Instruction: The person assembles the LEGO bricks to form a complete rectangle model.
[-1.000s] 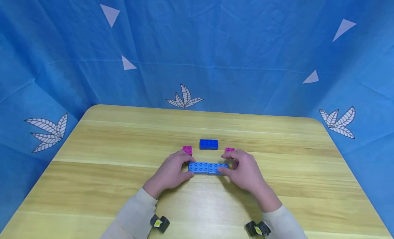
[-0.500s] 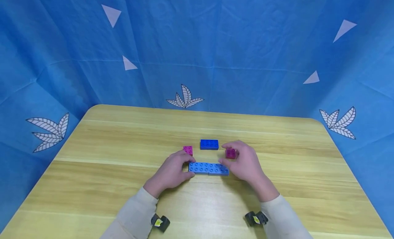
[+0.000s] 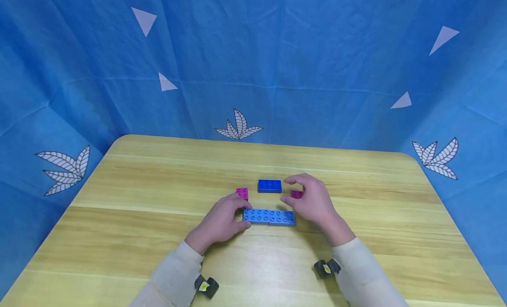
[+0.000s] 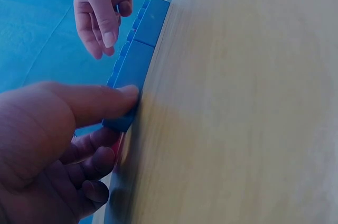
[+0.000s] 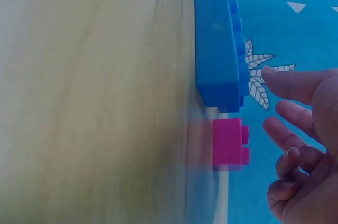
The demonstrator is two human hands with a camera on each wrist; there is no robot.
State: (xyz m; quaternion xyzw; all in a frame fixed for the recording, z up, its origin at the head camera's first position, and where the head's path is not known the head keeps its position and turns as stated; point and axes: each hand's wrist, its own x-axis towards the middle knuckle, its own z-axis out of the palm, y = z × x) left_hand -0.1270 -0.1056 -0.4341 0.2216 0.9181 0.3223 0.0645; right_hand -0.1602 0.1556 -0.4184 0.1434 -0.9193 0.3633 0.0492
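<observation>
Two light blue building bricks lie end to end in a row in the head view, a left one [image 3: 255, 216] and a right one [image 3: 282, 217]. My left hand [image 3: 222, 219] pinches the left brick at its outer end, thumb on the near side, as the left wrist view also shows. My right hand [image 3: 313, 199] hovers with fingers apart and nothing between them, beyond the right brick. Partly under it sits a pink brick [image 3: 296, 194], standing apart from the fingers in the right wrist view. A dark blue brick [image 3: 270, 186] lies just left of the right fingertips.
Another pink brick [image 3: 242, 193] sits just beyond my left fingers. All the bricks lie on a wooden table [image 3: 158, 179]. A blue patterned cloth [image 3: 325, 56] hangs behind the table and along its sides.
My right hand has left the right light blue brick and moved away from me, over the right pink brick towards the dark blue one. The left hand keeps its hold.
</observation>
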